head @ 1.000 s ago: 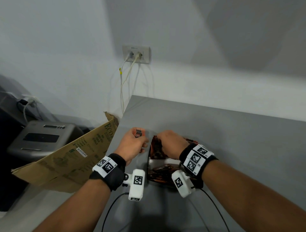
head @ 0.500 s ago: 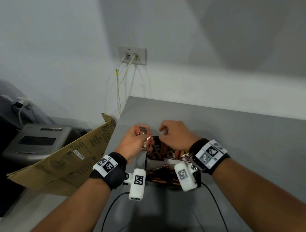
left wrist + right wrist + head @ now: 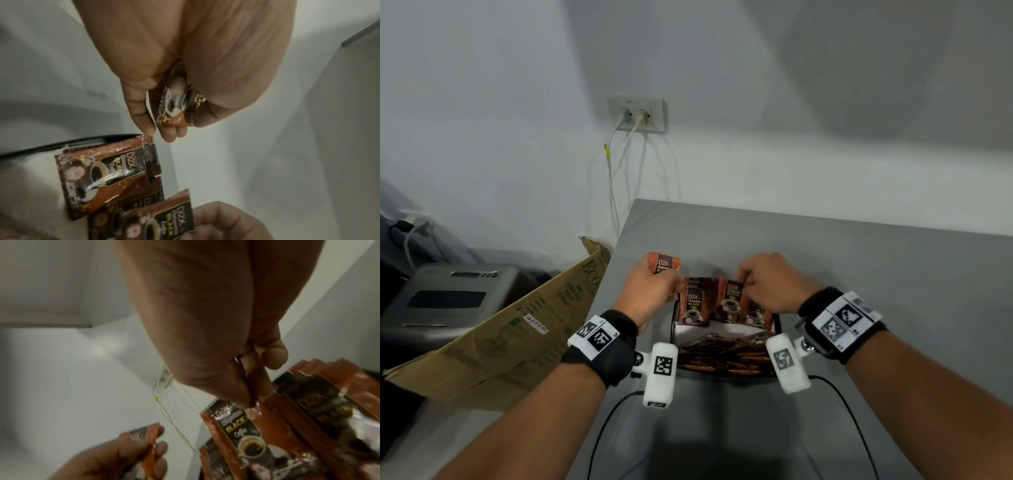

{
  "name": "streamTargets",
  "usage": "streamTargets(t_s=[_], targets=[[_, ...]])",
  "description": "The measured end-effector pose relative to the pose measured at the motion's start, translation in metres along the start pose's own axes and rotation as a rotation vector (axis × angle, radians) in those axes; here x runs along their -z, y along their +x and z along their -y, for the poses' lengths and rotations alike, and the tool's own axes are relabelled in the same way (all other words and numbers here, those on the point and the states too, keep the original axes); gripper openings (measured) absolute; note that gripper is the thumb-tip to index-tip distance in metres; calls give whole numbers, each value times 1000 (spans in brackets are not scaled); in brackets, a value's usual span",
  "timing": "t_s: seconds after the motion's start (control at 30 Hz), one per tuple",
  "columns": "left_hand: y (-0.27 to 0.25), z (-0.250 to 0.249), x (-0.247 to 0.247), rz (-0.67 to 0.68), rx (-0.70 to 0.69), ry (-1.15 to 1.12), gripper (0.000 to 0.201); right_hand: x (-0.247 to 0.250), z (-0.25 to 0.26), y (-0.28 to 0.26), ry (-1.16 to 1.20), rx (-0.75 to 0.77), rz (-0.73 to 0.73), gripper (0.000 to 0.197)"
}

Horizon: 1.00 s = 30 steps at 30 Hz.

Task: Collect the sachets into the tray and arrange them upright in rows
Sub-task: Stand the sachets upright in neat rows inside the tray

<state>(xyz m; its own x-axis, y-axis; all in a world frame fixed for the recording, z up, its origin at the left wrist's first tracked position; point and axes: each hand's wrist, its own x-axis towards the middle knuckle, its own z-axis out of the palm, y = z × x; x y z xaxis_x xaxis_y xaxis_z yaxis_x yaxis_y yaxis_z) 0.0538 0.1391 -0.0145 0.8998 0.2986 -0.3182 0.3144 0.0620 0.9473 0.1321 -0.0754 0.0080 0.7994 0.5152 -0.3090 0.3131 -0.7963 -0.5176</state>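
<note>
Left hand point(image 3: 650, 291) grips one orange-and-black foil coffee sachet point(image 3: 663, 263) between thumb and curled fingers, held upright above the table, just left of the tray's far-left corner; the left wrist view shows the same sachet point(image 3: 176, 104) clamped against the palm. Right hand point(image 3: 770, 284) reaches over the far end of the tray, thumb and forefinger pinching the top edge of a standing sachet point(image 3: 265, 402); the right wrist view is blurred, so which sachet of the row it pinches cannot be told exactly. Small white tray with a dark rim point(image 3: 709, 329) sits on the grey tabletop point(image 3: 859, 267) between the wrists. Front row at the far end counts three upright sachets point(image 3: 692, 308), labels facing the camera; more edges show behind them, number not countable. A loose heap of flat-lying sachets point(image 3: 722, 353) fills the near end, count unclear. Off the table's left edge: one brown cardboard sheet point(image 3: 510, 329), one grey machine point(image 3: 448, 294). One wall socket point(image 3: 637, 114) holds two white plugs.
</note>
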Motion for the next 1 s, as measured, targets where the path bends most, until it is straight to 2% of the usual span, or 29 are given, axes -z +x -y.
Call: streamTargets(t_s=[0.1, 0.27, 0.47, 0.7, 0.87, 1.0], targets=[[-1, 5, 1, 15, -6, 43, 16, -20, -3, 6, -122, 9, 39, 19], [0, 11, 4, 19, 4, 81, 13, -32, -1, 15, -233, 20, -21, 21], [2, 13, 5, 29, -15, 112, 12, -36, 3, 14, -230, 53, -56, 18], [9, 21, 2, 29, -19, 143, 21, -37, 1, 14, -224, 120, -71, 26], [6, 19, -1, 48, -27, 152, 18, -42, -7, 14, -224, 118, -100, 29], [2, 15, -3, 74, -61, 168, 23, -36, -10, 10, -198, 106, -133, 20]])
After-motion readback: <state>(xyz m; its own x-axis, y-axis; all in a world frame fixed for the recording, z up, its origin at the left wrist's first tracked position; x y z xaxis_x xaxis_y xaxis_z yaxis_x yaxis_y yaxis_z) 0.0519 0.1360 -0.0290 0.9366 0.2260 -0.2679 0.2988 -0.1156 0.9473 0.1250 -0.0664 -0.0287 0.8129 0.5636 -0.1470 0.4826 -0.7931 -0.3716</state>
